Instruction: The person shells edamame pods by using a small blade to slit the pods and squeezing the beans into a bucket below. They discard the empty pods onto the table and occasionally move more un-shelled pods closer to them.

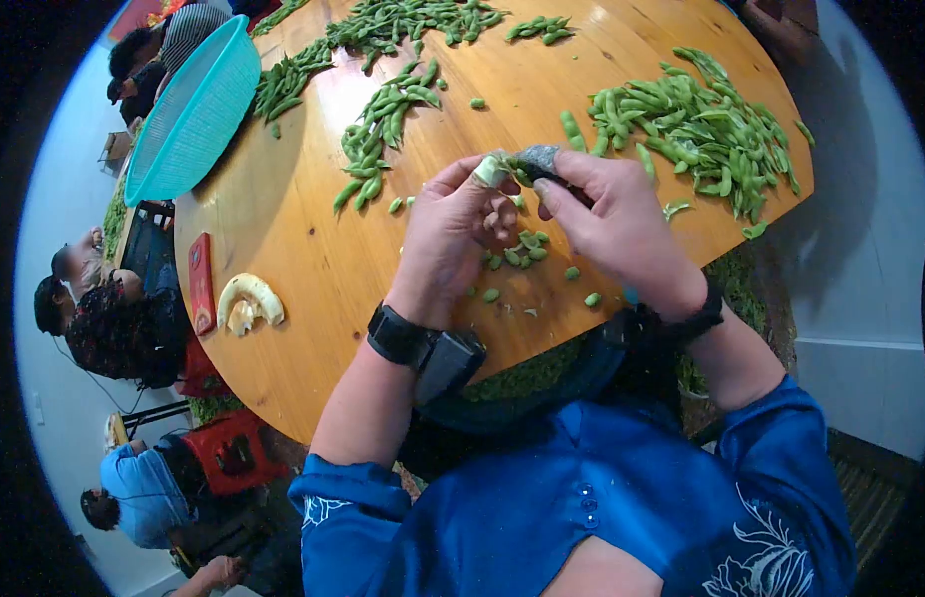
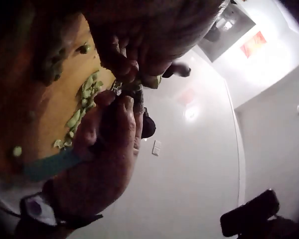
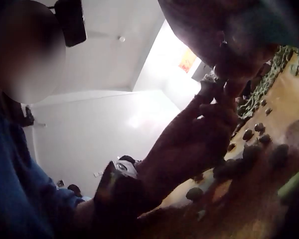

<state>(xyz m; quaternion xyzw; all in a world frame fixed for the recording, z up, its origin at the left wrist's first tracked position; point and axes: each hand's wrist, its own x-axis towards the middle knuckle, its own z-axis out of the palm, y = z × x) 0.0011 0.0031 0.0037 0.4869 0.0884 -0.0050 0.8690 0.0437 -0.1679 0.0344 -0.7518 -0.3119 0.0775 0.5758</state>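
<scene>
Both hands meet above the near part of the round wooden table (image 1: 323,289). My left hand (image 1: 448,224) pinches a green soybean pod (image 1: 522,177); its thumb carries a pale wrapping (image 1: 490,171). Against the same pod, my right hand (image 1: 622,214) has its fingers curled round a dark thing with a grey tip (image 1: 538,157), whose kind I cannot tell. Below the hands lie several loose shelled beans (image 1: 527,249). In the left wrist view the pod (image 2: 150,81) shows between the fingertips of both hands.
A heap of pods (image 1: 701,129) lies to the right, a curved row of pods (image 1: 383,129) ahead. A turquoise basket (image 1: 196,109) leans at the far left. Nearer are a red phone-shaped item (image 1: 201,284) and a banana peel (image 1: 250,300). Other people (image 1: 149,488) sit to the left.
</scene>
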